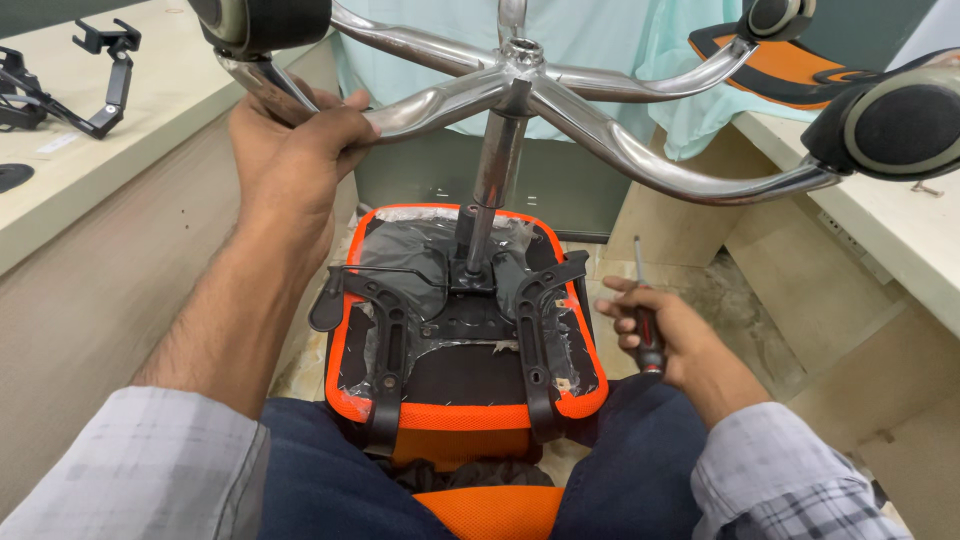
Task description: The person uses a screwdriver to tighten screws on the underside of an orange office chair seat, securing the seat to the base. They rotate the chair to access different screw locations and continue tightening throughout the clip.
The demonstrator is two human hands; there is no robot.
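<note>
An office chair lies upside down between my knees, its orange seat (465,410) facing down with the black underside plate (455,300) and arm brackets showing. The chrome star base (560,90) with black castors sticks up toward me on its gas column (492,180). My left hand (295,140) grips one chrome leg of the base near a castor (262,22). My right hand (665,335) sits beside the seat's right edge and holds a screwdriver (645,310) with a red and black handle, its shaft pointing up.
A beige worktop on the left carries a black clamp-like bracket (100,85). On the right runs another beige counter (880,215), with an orange and black chair part (790,65) at the back. Pale green cloth (610,30) hangs behind the base. Tiled floor lies below.
</note>
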